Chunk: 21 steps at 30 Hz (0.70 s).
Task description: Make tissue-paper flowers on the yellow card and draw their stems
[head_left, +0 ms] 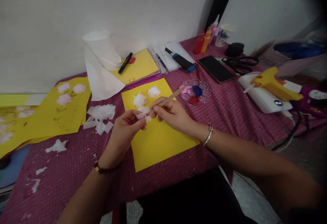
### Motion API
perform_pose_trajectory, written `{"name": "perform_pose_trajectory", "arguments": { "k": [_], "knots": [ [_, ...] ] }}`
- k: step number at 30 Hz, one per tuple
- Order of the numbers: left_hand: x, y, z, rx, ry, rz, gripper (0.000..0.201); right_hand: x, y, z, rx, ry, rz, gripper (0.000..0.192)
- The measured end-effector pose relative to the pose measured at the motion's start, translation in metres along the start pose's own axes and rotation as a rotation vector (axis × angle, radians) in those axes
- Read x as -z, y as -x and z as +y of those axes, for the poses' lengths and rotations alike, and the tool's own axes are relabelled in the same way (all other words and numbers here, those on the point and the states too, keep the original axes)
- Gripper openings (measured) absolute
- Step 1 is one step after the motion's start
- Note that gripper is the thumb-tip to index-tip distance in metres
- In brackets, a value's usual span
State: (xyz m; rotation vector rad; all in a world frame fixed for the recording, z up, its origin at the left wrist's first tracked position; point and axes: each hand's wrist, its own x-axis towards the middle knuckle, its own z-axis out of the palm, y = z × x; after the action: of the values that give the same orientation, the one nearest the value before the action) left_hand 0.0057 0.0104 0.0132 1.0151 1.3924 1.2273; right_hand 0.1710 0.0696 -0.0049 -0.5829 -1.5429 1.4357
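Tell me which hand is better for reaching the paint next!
Probably the right hand. It's closer to the clear paint palette, and it's holding the wooden stick. The left hand is farther away and busy pinching white paper.

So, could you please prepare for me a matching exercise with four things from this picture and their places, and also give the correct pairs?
Things:
1. Phone
2. Wooden stick
3. Black marker
4. Small white paper piece

Places:
A. In the right hand
B. On yellow sheets near the wall
C. In the left hand
D. Next to the scissors

Pairs: 1-D, 2-A, 3-B, 4-C
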Motion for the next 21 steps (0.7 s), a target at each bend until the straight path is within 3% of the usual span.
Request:
{"name": "perform_pose_trajectory", "arguments": {
  "k": [6,10,12,21],
  "knots": [
    [0.002,0.000,0.000,-0.006,0.014,0.018,0.011,0.001,0.001,0.000,0.019,-0.017,0.012,0.012],
    [0.005,-0.001,0.003,0.006,0.229,-0.018,0.020,0.002,-0.001,-0.004,0.001,-0.133,0.012,0.014],
    [0.005,-0.001,0.004,0.012,0.304,-0.035,0.015,0.002,-0.002,-0.006,-0.027,-0.179,0.008,0.015],
    [-0.003,0.002,0.007,-0.070,0.388,0.059,0.014,-0.006,0.001,-0.012,-0.095,-0.283,0.060,0.018]
  ]
}}
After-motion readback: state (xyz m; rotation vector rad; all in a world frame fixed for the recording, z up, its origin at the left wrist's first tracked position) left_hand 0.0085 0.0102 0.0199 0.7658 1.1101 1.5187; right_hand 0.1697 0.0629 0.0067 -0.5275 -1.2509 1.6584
